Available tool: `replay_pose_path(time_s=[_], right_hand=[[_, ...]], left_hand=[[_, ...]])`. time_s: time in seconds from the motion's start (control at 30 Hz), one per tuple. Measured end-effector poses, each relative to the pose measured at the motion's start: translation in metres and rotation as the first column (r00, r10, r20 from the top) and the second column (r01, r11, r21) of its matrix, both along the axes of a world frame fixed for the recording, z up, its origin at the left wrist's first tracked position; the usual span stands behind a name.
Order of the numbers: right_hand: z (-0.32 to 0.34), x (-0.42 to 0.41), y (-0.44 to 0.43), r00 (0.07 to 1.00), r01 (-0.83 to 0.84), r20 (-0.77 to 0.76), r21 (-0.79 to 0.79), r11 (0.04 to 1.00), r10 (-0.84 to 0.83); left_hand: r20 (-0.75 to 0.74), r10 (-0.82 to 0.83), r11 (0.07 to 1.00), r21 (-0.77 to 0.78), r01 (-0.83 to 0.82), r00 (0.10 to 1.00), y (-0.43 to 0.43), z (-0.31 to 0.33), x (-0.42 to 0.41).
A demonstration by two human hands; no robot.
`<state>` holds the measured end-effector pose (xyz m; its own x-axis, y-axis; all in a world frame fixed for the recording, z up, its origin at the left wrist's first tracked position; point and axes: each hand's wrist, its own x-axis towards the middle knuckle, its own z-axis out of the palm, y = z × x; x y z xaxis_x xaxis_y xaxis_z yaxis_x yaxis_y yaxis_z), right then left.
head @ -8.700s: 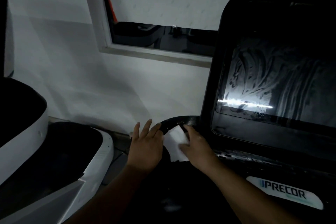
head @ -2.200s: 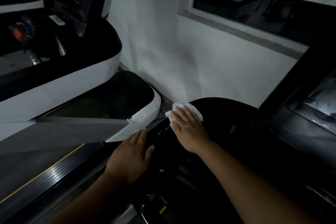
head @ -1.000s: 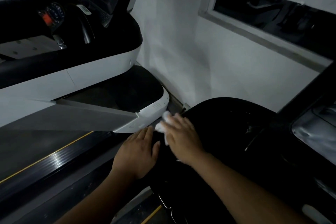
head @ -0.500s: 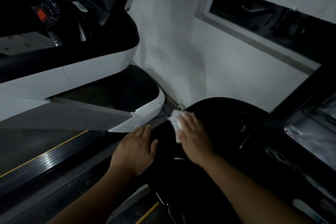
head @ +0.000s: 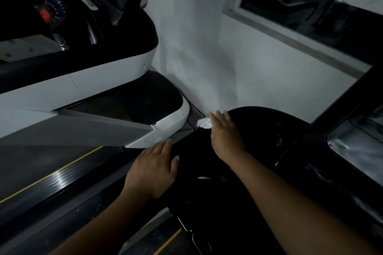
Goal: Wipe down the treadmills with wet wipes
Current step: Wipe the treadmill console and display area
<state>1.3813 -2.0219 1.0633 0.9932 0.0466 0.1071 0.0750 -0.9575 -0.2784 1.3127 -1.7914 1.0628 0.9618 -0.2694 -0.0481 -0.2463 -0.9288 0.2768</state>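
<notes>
Since half a second ago, the right hand (head: 224, 133) has slid away from the body, carrying the crumpled white wet wipe (head: 203, 123) up to the far left rim of the glossy black rounded plastic cover (head: 265, 130) at the front of the dark treadmill. The left hand (head: 153, 170) has barely shifted.

Neither of the 2 hands is gripping anything. The right one lies with fingers straight and together, flattening the wipe against the cover, so that only a bunched corner shows past the fingertips on the left, near the pale wall (head: 228, 68). A flat palm likely spreads the pressure and keeps the damp cloth in full contact with the curved shell. The left hand rests open, palm down, on the near left edge of the same cover, probably as a brace while the body leans forward.

To the left stands a white-shelled treadmill with a black deck (head: 93, 89), well apart from the wipe. At the far right edge, the streaked grey console screen (head: 358, 147) of the dark machine catches some light.

By my reading the cover is mid-wipe: this stroke has reached the far rim, and the right half of the shell may still need passes.
</notes>
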Motion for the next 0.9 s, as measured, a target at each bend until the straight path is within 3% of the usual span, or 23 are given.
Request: replay_pose_path(time_s=[0.07, 0.17, 0.27, 0.3, 0.37, 0.43, 0.5, 0.57, 0.67, 0.73, 0.8, 0.9], right_hand=[[-0.002, 0.003, 0.016, 0.998, 0.001, 0.067, 0.053, 0.999, -0.005], [-0.009, -0.026, 0.028, 0.949, -0.263, 0.229, 0.191, 0.946, 0.218], [-0.013, -0.039, 0.002, 0.921, -0.388, 0.118, 0.209, 0.898, 0.371], [-0.012, -0.030, -0.012, 0.939, -0.344, 0.090, 0.238, 0.908, 0.332], [0.002, -0.008, -0.029, 0.992, -0.114, 0.095, 0.317, 0.942, 0.088], [0.012, 0.012, -0.029, 0.985, 0.091, 0.116, 0.289, 0.953, -0.130], [0.015, 0.013, -0.016, 0.979, 0.148, 0.087, 0.311, 0.939, -0.184], [0.009, -0.003, 0.000, 0.992, -0.044, 0.127, 0.197, 0.979, 0.019], [-0.005, -0.040, 0.011, 0.940, -0.338, 0.137, 0.250, 0.907, 0.313], [-0.007, -0.050, 0.005, 0.896, -0.444, 0.122, 0.262, 0.857, 0.427], [-0.006, -0.039, -0.008, 0.948, -0.319, 0.108, 0.292, 0.902, 0.301], [0.000, -0.001, -0.013, 0.991, 0.064, 0.098, 0.275, 0.959, -0.095]], left_hand=[[0.004, 0.000, 1.000, 0.010, 0.000, 1.000, 0.000, -0.001, 0.001], [0.002, 0.001, 1.000, 0.005, -0.001, 1.000, 0.000, -0.002, 0.002], [0.012, -0.001, 1.000, 0.008, 0.000, 1.000, -0.001, -0.002, 0.000], [0.017, 0.000, 1.000, 0.010, -0.001, 1.000, -0.001, -0.002, 0.000], [0.022, 0.003, 1.000, 0.016, -0.003, 1.000, -0.001, -0.002, 0.001], [0.019, 0.006, 1.000, 0.014, -0.006, 1.000, 0.000, -0.002, 0.001], [0.020, 0.007, 1.000, 0.008, -0.007, 1.000, 0.000, -0.002, 0.001], [0.020, 0.001, 1.000, 0.011, -0.002, 1.000, -0.001, -0.002, 0.001], [0.026, 0.006, 0.999, 0.032, -0.007, 1.000, -0.001, -0.002, 0.001], [0.022, 0.008, 0.999, 0.032, -0.009, 1.000, -0.001, -0.002, 0.000], [0.025, 0.010, 1.000, 0.027, -0.011, 1.000, -0.002, -0.001, 0.000], [0.029, 0.010, 1.000, 0.028, -0.010, 1.000, -0.003, 0.000, 0.000]])
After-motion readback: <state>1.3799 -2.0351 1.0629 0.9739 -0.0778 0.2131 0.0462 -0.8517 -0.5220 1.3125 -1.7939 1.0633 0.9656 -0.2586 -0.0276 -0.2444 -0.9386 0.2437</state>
